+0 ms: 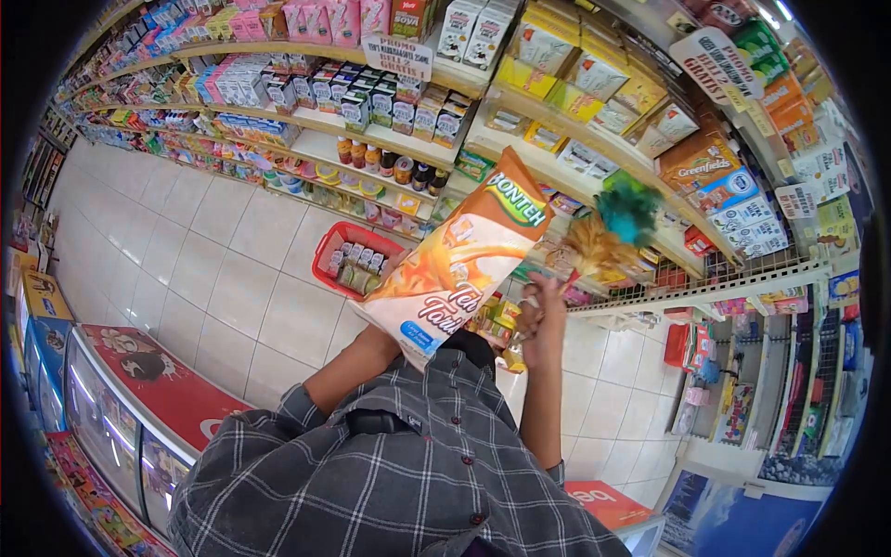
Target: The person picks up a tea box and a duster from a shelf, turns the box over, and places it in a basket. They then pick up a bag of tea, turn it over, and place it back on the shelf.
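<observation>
A large orange and cream pouch of Teh Tarik drink mix (455,269) is held up, tilted, in front of my chest. My left hand (379,336) grips it from behind at its lower left side, with most of the fingers hidden by the pouch. To the right of the pouch, my right hand (541,311) is closed around the thin handle of a feather duster (599,239). The duster's brown and teal feathers are blurred and lie in front of the shelves of boxed drinks.
A red shopping basket (325,249) with several packs inside stands on the tiled floor (223,288) by the shelves. Shelves (371,139) of cartons and bottles line the far side. A glass-fronted freezer (121,408) stands at the left, and a shelf with a perforated front edge (696,290) juts out at right.
</observation>
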The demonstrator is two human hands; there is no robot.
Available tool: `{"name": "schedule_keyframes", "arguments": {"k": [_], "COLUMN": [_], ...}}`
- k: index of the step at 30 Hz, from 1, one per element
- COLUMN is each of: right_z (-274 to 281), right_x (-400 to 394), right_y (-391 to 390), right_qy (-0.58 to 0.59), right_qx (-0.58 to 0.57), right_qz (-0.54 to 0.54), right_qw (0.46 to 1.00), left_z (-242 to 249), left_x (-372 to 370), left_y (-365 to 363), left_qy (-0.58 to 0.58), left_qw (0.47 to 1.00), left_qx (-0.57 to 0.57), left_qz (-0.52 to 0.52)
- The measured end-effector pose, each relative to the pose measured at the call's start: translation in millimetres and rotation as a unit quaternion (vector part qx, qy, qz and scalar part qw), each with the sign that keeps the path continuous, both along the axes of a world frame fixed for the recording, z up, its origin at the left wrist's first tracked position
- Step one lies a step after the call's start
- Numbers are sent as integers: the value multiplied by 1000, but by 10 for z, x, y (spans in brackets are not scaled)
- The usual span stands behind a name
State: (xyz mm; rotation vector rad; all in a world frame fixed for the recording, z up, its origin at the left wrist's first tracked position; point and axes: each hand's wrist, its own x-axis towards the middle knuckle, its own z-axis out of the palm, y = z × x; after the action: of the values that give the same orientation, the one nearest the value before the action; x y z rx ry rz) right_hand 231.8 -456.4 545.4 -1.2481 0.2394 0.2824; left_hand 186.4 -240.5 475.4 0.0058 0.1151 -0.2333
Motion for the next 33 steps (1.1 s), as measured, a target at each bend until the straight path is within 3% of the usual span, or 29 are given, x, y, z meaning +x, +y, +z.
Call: {"name": "schedule_keyframes", "arguments": {"k": [3,6,8,9,10,12,14,15,18,19,20,22,24,26,27,30,33], "right_z": [-116,-173,-132,51,209,331,345,304,416,459,462,478,433,330,360,551,257], "right_x": [-279,-306,-272,-240,-211,-142,-74,-68,-143,-185,-200,-209,-200,-221,-262,-375,-154], "right_y": [485,867,1015,1064,1084,1099,1179,1208,1297,1340,1306,1092,894,611,571,670,551], "right_qy": [53,21,35,6,-22,-81,-144,-119,-101,-141,-141,-139,-226,-210,-205,-233,-289], "right_qx": [136,62,167,166,163,70,-49,-40,40,14,-24,-100,-200,-231,-229,-371,-415], "right_qz": [115,84,10,-1,-12,27,55,77,228,253,238,201,129,101,118,286,214], "right_qw": [983,994,985,986,986,994,987,989,968,957,961,964,945,945,944,852,836], "left_z": [-50,215,490,508,467,507,599,621,526,86,-348,177,208,228,212,152,213], "left_x": [5,-55,-16,86,183,252,302,322,304,391,480,186,178,172,174,204,259], "left_y": [204,433,547,573,639,684,555,523,784,751,719,732,881,982,1006,1020,1007], "left_qy": [5,-24,-67,-124,-169,-92,-50,-26,-24,-138,-240,-82,-48,-45,-44,-41,-48], "left_qw": [1000,991,973,957,924,919,923,924,967,983,942,996,998,998,998,997,996], "left_qx": [16,129,216,257,338,377,381,381,224,27,-165,17,13,-4,-10,-30,-49], "left_qz": [-14,-39,-54,-42,-54,-63,-2,31,-122,-122,-165,-34,-33,-43,-47,-53,-65]}}
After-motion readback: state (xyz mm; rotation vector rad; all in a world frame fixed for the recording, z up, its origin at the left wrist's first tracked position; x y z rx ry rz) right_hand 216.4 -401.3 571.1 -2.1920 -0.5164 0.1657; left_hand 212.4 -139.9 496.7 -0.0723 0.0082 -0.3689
